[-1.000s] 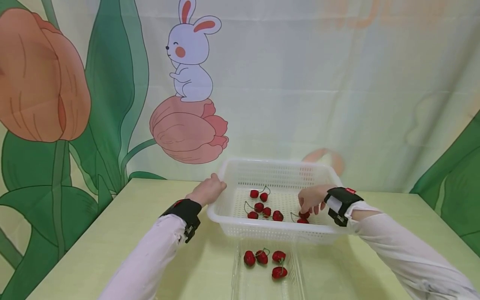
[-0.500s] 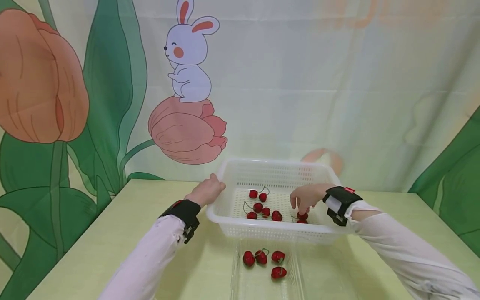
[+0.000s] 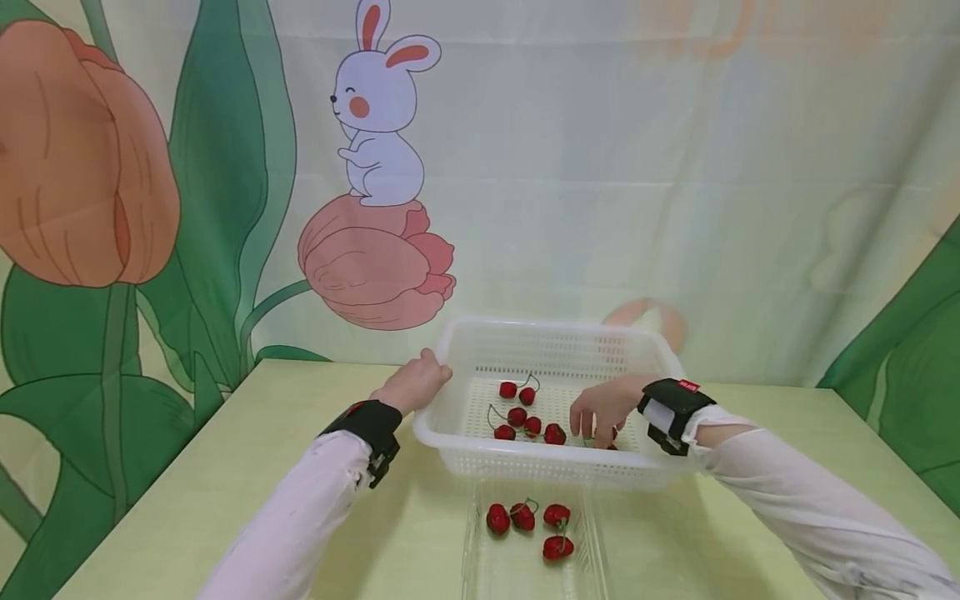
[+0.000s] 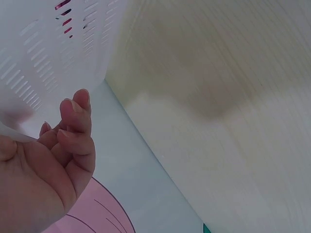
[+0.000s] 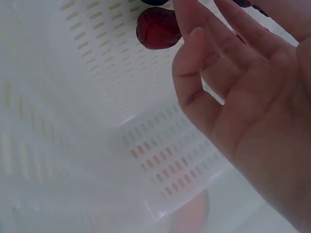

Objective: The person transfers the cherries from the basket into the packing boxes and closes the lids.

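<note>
While among cherries (image 5: 158, 28), fingers (image 3: 603, 431) farther left.

The head camera looks ahead and down over the table (image 3: 247, 442), from farther back, with the basket (image 3: 487, 464) at 5 o'clock. The left wrist camera sits close up, with the left hand (image 4: 53, 170) at 8 o'clock and the basket's outside at 10. The right wrist camera looks close into the basket, the right hand (image 5: 250, 94) near 3 o'clock. It and the head view share the basket's inside.
</note>
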Action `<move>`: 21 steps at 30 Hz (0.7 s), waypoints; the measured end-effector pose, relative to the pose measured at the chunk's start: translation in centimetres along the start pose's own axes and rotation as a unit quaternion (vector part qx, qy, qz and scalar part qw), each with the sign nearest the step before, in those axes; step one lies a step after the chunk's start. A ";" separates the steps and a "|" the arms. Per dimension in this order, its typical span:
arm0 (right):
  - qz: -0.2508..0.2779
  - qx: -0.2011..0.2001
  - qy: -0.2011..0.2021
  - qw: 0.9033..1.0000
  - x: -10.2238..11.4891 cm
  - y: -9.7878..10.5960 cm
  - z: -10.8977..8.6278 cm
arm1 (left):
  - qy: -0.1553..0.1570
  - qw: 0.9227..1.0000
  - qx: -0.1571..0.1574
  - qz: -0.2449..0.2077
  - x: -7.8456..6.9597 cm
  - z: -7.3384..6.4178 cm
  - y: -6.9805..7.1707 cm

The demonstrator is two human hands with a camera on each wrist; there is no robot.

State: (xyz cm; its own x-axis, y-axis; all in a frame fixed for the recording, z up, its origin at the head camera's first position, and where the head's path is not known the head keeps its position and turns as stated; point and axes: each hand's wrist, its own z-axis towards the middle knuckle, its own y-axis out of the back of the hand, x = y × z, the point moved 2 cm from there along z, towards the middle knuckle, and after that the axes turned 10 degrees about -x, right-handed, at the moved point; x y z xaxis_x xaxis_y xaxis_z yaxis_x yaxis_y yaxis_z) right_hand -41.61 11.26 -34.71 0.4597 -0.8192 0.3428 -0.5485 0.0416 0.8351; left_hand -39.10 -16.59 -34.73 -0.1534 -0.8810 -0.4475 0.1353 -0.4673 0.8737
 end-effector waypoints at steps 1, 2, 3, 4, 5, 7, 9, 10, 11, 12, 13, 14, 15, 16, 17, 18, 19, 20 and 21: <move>0.002 0.006 0.002 1.000 0.1 -0.1 -0.1 | 0.001 1.000 0.002 0.002 0.0 0.0 0.0; 0.000 0.009 0.002 1.000 0.2 -0.1 -0.1 | 0.001 1.000 0.003 0.002 0.1 0.0 0.0; -0.004 0.010 0.004 1.000 0.3 -0.1 -0.2 | 0.002 1.000 0.004 0.002 0.1 0.0 0.0; -0.007 0.012 0.006 1.000 0.3 -0.1 -0.2 | 0.003 1.000 0.005 0.003 0.1 0.0 0.0; -0.010 0.013 0.008 1.000 0.4 -0.1 -0.3 | 0.004 1.000 0.006 0.003 0.1 0.0 0.0; -0.013 0.013 0.010 1.000 0.6 -0.1 -0.5 | 0.005 1.000 0.006 0.005 0.1 0.0 0.0; -0.019 0.013 0.017 1.000 0.6 0.0 -0.5 | 0.006 1.000 0.005 0.005 0.1 0.1 0.0; -0.019 0.012 0.020 1.000 0.6 0.0 -0.5 | 0.007 1.000 0.004 0.004 0.1 0.1 0.0; -0.020 0.011 0.023 0.999 0.7 0.0 -0.6 | 0.007 1.000 0.003 0.003 0.1 0.1 0.0; -0.017 0.008 0.023 1.000 0.6 0.0 -0.6 | 0.009 1.000 0.002 0.000 0.1 0.2 0.0; -0.016 0.004 0.024 1.000 0.6 0.0 -0.6 | 0.010 1.000 0.003 -0.001 0.1 0.2 -0.1; -0.017 -0.001 0.024 1.000 0.5 0.0 -0.6 | 0.010 1.000 0.004 -0.002 0.1 0.2 -0.1; -0.018 -0.006 0.023 1.000 0.5 0.0 -0.6 | 0.009 1.000 0.004 -0.003 0.1 0.2 -0.1; -0.016 -0.012 0.020 1.000 0.4 0.0 -0.6 | 0.008 1.000 0.004 -0.002 0.1 0.2 -0.1; -0.016 -0.016 0.018 1.000 0.3 0.0 -0.7 | 0.007 1.000 0.005 0.000 0.1 0.2 -0.1; -0.015 -0.020 0.016 1.000 0.3 0.0 -0.7 | 0.000 1.000 0.006 0.005 0.1 0.2 -0.1; -0.017 -0.022 0.016 0.999 0.2 0.1 -0.8 | -0.003 1.000 0.006 0.007 0.1 0.2 -0.1; -0.017 -0.023 0.017 0.999 0.2 0.1 -0.8 | -0.006 1.000 0.005 0.008 0.1 0.2 -0.2; -0.019 -0.025 0.022 0.999 0.2 0.2 -0.9 | -0.008 1.000 0.004 0.011 0.1 0.2 -0.2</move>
State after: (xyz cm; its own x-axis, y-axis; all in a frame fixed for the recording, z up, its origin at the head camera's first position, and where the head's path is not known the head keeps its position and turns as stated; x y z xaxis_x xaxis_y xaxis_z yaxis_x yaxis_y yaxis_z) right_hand -40.98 11.62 -34.10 0.5101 -0.7954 0.3274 -0.4946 0.0401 0.8682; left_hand -39.33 -16.62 -34.92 -0.1664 -0.8898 -0.4250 0.1305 -0.4471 0.8849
